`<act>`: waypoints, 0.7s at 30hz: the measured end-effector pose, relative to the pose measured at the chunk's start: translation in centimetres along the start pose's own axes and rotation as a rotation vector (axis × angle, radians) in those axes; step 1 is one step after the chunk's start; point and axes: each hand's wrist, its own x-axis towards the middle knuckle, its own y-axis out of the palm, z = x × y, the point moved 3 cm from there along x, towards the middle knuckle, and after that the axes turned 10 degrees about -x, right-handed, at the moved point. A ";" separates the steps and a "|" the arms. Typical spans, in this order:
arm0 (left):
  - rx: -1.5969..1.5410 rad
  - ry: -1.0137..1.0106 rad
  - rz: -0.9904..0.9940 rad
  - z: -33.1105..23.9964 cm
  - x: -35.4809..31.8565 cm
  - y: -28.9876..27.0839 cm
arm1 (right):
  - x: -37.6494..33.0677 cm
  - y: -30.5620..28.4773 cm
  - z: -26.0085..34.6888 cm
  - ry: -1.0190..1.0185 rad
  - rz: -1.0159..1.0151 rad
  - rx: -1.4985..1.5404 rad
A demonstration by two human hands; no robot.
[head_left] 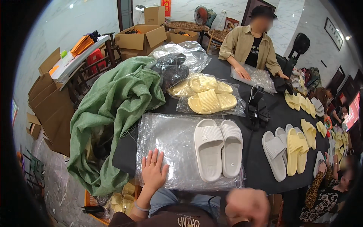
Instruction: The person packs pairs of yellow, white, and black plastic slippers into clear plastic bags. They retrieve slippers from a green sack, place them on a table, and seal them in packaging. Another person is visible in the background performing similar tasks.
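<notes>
A pair of white slippers (pixel 218 148) lies side by side on a stack of clear plastic bags (pixel 170 140), just to the right of the left hand (pixel 154 171), which rests flat on the plastic with its fingers spread and holds nothing. The right hand (pixel 246 206) hangs blurred near the lower edge, off the bags and below the slippers, and whether it is open or closed cannot be told. Beyond the hands spreads a black table (pixel 264 113) with bagged yellow slippers (pixel 209 99), a green sack (pixel 113 109) to the left, cardboard boxes (pixel 141 37) behind, and another person (pixel 251 45) at the far side.
</notes>
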 end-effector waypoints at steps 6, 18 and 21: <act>-0.009 0.032 0.024 -0.3 0.8 0.3 | -1.3 4.9 2.1 0.116 0.245 -0.042; -0.019 0.007 -0.006 0.2 0.4 0.2 | -12.2 2.5 -0.7 0.804 -0.656 -0.303; -0.018 0.001 -0.008 0.3 0.3 0.4 | -13.2 1.5 -0.2 1.125 -0.687 -0.518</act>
